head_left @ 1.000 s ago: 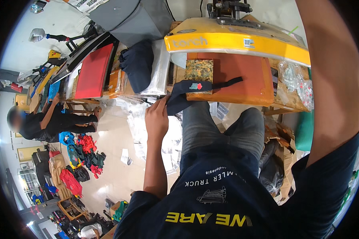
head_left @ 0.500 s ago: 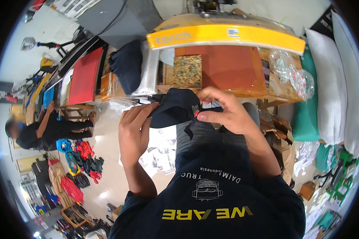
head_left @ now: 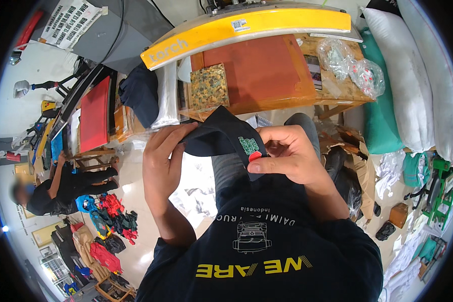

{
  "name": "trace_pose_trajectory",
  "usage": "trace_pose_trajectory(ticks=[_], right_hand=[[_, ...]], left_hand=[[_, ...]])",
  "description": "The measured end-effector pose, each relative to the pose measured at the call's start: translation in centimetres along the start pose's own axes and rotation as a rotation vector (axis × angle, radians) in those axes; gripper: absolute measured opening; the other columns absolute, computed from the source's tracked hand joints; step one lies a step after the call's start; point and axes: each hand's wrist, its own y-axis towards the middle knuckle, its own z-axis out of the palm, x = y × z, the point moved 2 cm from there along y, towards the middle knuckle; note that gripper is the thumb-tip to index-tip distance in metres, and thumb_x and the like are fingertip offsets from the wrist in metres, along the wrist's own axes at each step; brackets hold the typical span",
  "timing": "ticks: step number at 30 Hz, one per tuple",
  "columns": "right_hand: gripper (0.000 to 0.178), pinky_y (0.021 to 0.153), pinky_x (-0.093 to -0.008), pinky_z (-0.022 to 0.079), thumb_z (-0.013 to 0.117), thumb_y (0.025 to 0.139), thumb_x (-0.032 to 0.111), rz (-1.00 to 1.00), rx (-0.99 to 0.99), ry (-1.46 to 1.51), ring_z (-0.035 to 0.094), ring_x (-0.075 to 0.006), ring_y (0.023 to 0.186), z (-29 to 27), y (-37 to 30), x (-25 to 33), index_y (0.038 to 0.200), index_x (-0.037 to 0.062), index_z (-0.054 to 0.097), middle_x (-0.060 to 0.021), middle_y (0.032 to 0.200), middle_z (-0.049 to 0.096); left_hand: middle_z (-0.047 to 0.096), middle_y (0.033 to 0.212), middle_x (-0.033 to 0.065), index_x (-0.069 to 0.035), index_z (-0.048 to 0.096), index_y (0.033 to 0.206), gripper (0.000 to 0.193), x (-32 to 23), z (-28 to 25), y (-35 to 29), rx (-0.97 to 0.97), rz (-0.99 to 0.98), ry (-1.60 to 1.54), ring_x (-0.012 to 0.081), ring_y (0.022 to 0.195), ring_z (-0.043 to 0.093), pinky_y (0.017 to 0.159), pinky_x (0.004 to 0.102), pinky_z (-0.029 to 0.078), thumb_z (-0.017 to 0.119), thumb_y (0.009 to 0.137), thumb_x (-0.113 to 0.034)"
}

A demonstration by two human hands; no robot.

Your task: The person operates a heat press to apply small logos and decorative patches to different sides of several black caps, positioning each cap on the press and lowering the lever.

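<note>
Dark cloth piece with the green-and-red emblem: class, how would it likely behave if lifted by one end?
The dark cloth piece would probably flex, since it bends into a peak between the left hand and right hand. It is likely light, as it looks thin. Rolling seems unlikely: its shape is angular, not round.

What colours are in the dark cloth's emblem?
The emblem is green and red, best seen in the head view.

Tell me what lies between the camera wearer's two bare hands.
A dark, curved cloth band spans from the left hand to the right hand, in the head view.
</note>
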Motion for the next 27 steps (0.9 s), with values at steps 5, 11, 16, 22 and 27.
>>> trace_pose_trajectory(ticks=[5,11,16,22,27], right_hand=[[0.017,0.089,-0.0297,0.053,0.094,0.1,0.004,-0.047,0.009,-0.003,0.073,-0.0109,0.1,0.3,-0.4,-0.5,0.112,-0.0018,0.083,-0.0045,0.109,0.082],[0.048,0.104,-0.04,0.054,0.063,0.116,0.036,-0.267,-0.25,-0.159,0.075,-0.0248,0.111,-3.3,1.3,-1.1,0.129,-0.0083,0.077,-0.0176,0.122,0.082],[0.05,0.116,-0.0399,0.05,0.07,0.106,0.026,-0.247,-0.196,-0.328,0.072,-0.0249,0.131,-4.7,3.0,-0.9,0.145,-0.005,0.073,-0.015,0.136,0.08],[0.05,0.104,-0.0343,0.061,0.082,0.088,-0.013,-0.011,-0.019,-0.598,0.078,-0.0199,0.118,-2.6,1.0,4.0,0.138,-0.0033,0.08,-0.0122,0.132,0.08],[0.026,0.096,-0.0353,0.064,0.081,0.093,-0.019,-0.412,-0.16,-0.337,0.081,-0.0221,0.114,-2.0,3.0,5.5,0.115,-0.0043,0.08,-0.0176,0.12,0.083]], left_hand=[[0.085,0.128,0.0171,-0.007,0.086,0.137,0.048,-0.4,-0.3,-0.2,-0.004,-0.025,-0.005,0.0414,0.119,0.077,0.108,0.0481,0.058,0.069,0.096,0.012],[0.086,0.135,0.0169,0.001,0.084,0.138,0.044,2.3,-0.7,-2.0,-0.233,-0.006,-0.149,0.0329,0.129,0.079,0.116,0.04,0.057,0.07,0.098,0.013],[0.08,0.137,0.0138,0.013,0.071,0.149,0.037,8.1,1.4,-4.3,-0.456,-0.16,-0.735,0.0173,0.129,0.074,0.114,0.0311,0.055,0.061,0.113,0.011],[0.079,0.138,0.0109,0.013,0.067,0.156,0.041,11.5,4.7,-4.1,-0.611,-0.409,-1.01,0.0141,0.123,0.074,0.111,0.0291,0.056,0.065,0.116,0.006],[0.083,0.124,0.0028,0.003,0.077,0.144,0.03,8.7,7.0,-4.3,-0.263,-0.587,-1.108,0.0107,0.113,0.076,0.105,0.0274,0.058,0.074,0.115,-0.005]])
